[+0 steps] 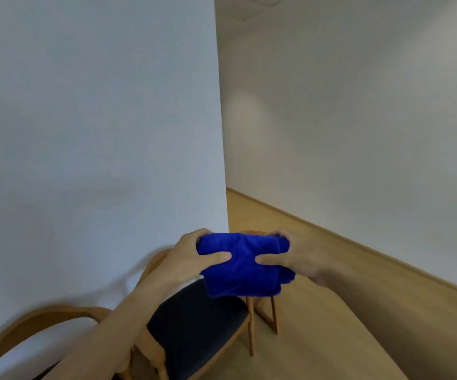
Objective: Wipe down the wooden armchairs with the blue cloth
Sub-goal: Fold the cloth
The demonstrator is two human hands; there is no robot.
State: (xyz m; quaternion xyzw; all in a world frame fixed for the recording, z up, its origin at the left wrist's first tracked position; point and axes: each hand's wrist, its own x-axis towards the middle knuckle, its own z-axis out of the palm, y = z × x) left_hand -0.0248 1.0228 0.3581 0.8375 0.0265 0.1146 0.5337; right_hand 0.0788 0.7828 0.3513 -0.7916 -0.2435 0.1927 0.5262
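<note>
Head view: both hands, left (191,256) and right (301,259), grip the folded, vivid blue cloth (242,266) above an armchair (194,325).

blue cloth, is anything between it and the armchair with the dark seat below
Nothing visible does. The folded blue cloth is held by the left hand and right hand in open air above the wooden armchair with the dark seat.

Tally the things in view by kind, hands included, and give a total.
Blue cloth: 1
Wooden armchairs: 2, one with a dark seat below the cloth, one curved wooden frame at lower left
Hands: 2, left hand and right hand, both gripping the cloth
Total: 5
</note>
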